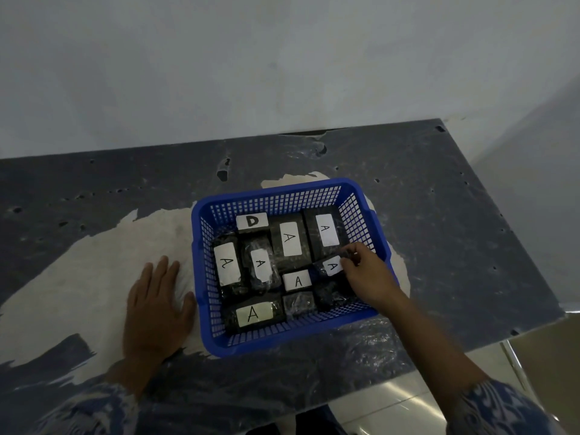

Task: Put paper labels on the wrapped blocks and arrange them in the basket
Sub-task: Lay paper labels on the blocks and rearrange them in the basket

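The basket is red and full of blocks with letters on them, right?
Not quite: the basket is blue, not red, as the head view shows. It does hold wrapped blocks with lettered labels, and the right hand is reaching in.

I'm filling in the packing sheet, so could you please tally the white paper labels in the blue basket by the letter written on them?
White paper labels in the blue plastic mesh basket, by letter:
Labels marked A: 7
Labels marked D: 1
Total: 8 labels
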